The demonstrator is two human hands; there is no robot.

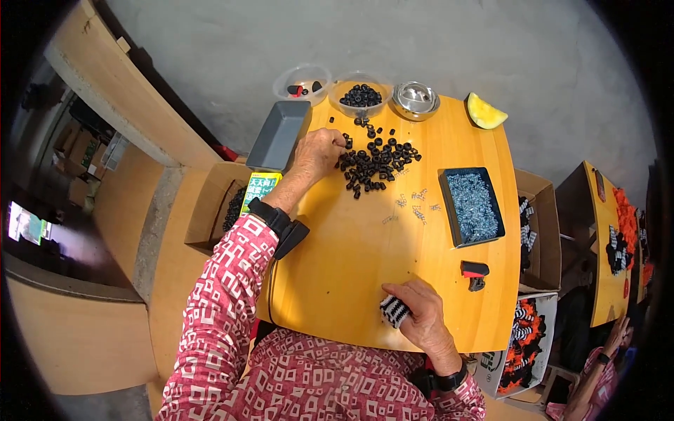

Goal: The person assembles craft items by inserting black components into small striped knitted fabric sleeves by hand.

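My left hand [321, 151] reaches to the left edge of a pile of small black ring-like parts [375, 163]. Its fingers are pinched together among the nearest parts; whether one is between the fingertips is hidden. Near the table's front edge, my right hand [419, 316] is closed around a black-and-white striped piece [394, 311], which pokes out between thumb and fingers. Several small clear, spring-like pieces [418, 210] lie scattered just in front of the pile.
At the table's back stand a tub of black parts [361, 110], another clear tub [286, 89] and a metal bowl [415, 114]. A grey tray [265, 144] is left; a tray of bluish pieces [448, 210], a red-and-black tool [475, 269] and a melon wedge [484, 112] are right.
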